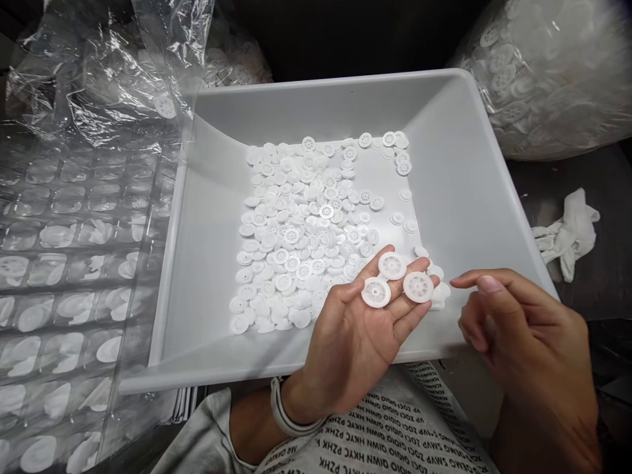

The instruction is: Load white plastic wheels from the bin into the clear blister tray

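Bearing three white discs [419, 288] loose on upturned left grip [358, 336], with fingers [413, 318] apart, so could shed them with a slight tilt. Extending an index finger [467, 278] from right grip [533, 329] just beside, cannot tell if together or apart, so could nudge one off. Beyond left grip, could lose dropped ones among lookalike discs [291, 236] in the grey tray [459, 191]

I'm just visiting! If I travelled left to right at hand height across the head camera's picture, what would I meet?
Clear plastic compartments → the grey bin's left wall → a heap of white discs → the left hand with three discs resting on it → the right hand.
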